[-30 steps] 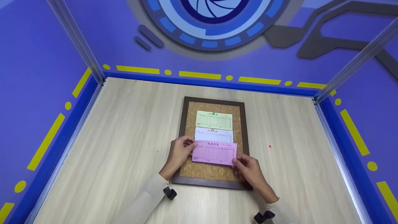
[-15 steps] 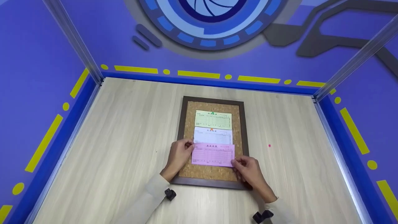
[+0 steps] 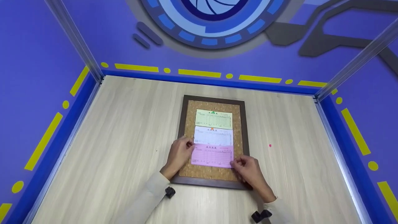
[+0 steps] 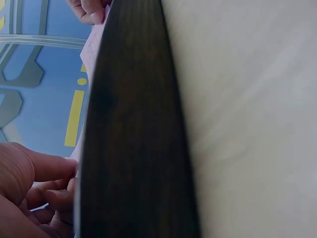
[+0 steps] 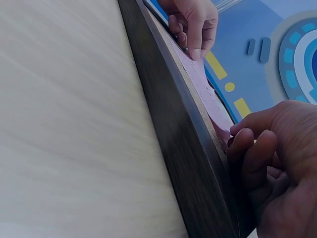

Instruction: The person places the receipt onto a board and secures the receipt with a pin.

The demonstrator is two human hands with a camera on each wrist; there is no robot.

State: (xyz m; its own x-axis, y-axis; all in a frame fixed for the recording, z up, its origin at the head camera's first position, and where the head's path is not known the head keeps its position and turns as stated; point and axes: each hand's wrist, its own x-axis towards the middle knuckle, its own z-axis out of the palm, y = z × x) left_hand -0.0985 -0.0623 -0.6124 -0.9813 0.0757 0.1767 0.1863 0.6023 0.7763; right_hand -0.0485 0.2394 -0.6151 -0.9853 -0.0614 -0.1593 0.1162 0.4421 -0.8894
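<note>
So your left hand (image 3: 180, 153) is pinching the upper left corner of the pink slip (image 3: 212, 155), fingers curled in on the paper's edge. The slip is lying flat on the cork board (image 3: 189, 169), in its lower half, right below the white slip (image 3: 214, 137), with the green slip (image 3: 214, 119) sitting above that one. Your right hand (image 3: 247, 169) is pinching the lower right corner of the pink slip, fingers bunched together over the board's dark frame (image 3: 208, 183); the right wrist view is showing the paper lifting a bit near that thumb.

What I'd be watching: nothing I can see is pinning the pink slip, so it's looking like only your two pinches are keeping it lined up. Let one corner go early and it's probably skewing or sliding over the white slip. Pull the corners apart too hard and thin paper like that is likely creasing or tearing. There's a tiny pink dot (image 3: 270, 145) lying on the tabletop (image 3: 124, 130) right of the board, maybe a pin, too small to tell.

The board is sitting mid-tabletop on pale wood grain, and purple walls with yellow dashes (image 3: 136, 67) are boxing it in.
</note>
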